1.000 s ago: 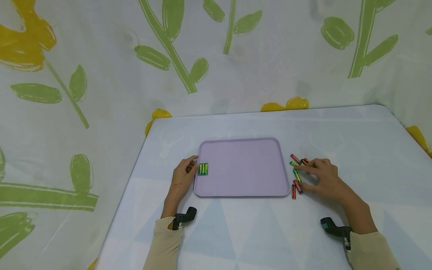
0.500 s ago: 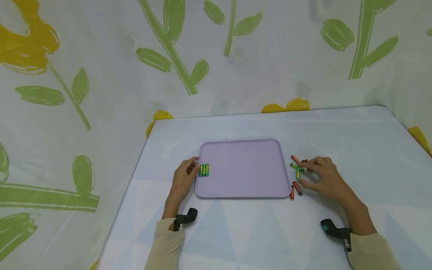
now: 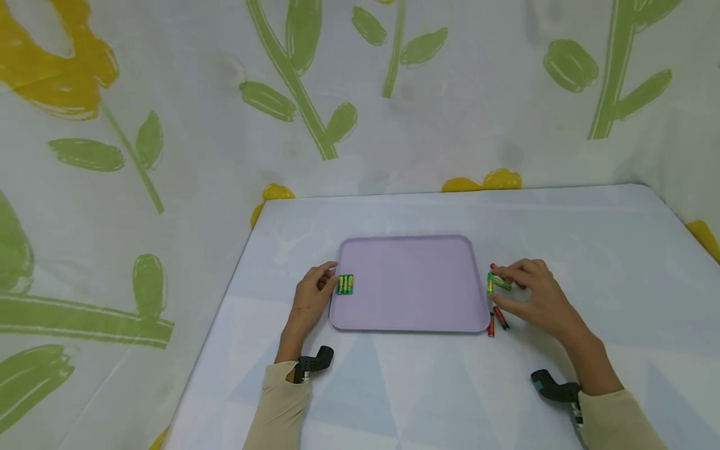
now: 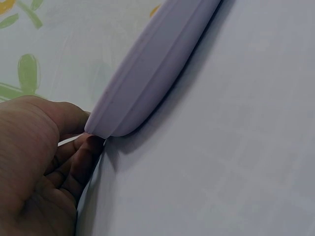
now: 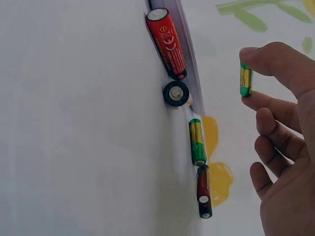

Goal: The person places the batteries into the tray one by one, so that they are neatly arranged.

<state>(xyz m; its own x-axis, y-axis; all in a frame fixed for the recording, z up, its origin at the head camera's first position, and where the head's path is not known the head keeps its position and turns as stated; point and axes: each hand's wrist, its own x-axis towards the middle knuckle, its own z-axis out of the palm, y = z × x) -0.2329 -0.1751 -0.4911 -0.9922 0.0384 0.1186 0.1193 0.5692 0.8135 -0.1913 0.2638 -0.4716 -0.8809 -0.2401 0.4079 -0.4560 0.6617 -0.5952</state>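
My right hand (image 3: 531, 290) pinches a green AAA battery (image 5: 245, 79) end to end between thumb and index finger, the other fingers loosely curled. In the head view this battery (image 3: 490, 282) stands out at the tray's right rim. Another green battery (image 3: 502, 284) and several red batteries (image 3: 500, 317) lie on the table below that hand, some partly hidden by its fingers. My left hand (image 3: 311, 297) holds the left rim of the lilac tray (image 4: 142, 73), thumb and fingers at its edge. Three green batteries (image 3: 345, 284) stand side by side inside the tray's left edge.
A pale patterned cloth covers the table (image 3: 439, 400). Behind it hangs a curtain (image 3: 197, 125) with green leaves and yellow flowers. Each wrist wears a black camera mount (image 3: 554, 385). In the right wrist view a red battery (image 5: 167, 44) lies close along the tray's side.
My right hand has picked up a green battery from the pile and moved it left to the tray's right rim. My left hand stays at the tray.
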